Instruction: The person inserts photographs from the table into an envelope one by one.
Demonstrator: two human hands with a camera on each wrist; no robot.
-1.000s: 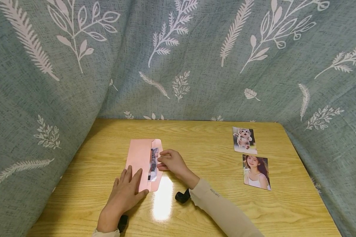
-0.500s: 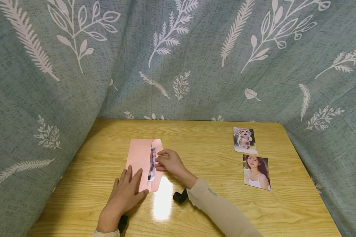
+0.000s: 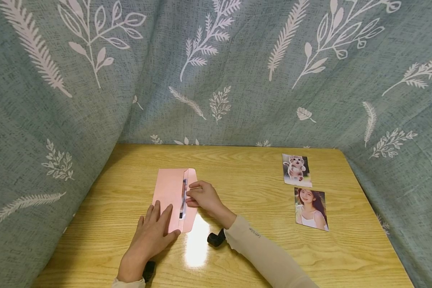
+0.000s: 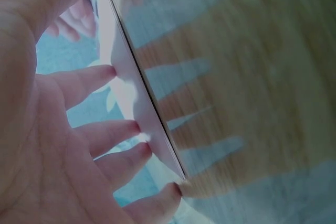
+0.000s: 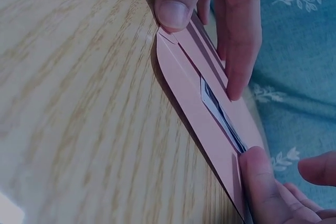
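A pink envelope [image 3: 167, 184] lies on the wooden table with its flap side to the right. Out of its slot shows a narrow strip of a photo [image 3: 183, 200]; the rest of it is hidden inside. My left hand [image 3: 149, 232] rests on the envelope's lower part with its fingers spread, the thumb near the bottom edge. At the slot, my right hand [image 3: 209, 198] touches the photo's exposed edge with its fingertips. In the right wrist view one fingertip [image 5: 257, 166] presses at the photo's edge, while another digit [image 5: 320, 169] stays clear of the paper.
A kitten photo [image 3: 297, 170] and a portrait photo [image 3: 311, 210] lie at the table's right side, one below the other. Patterned blue-green cloth [image 3: 209, 100] hangs behind the table and along its sides.
The photo has slid left, deeper into the envelope, so a thinner strip shows. My right hand has moved left along with it. My left hand has stayed in place.
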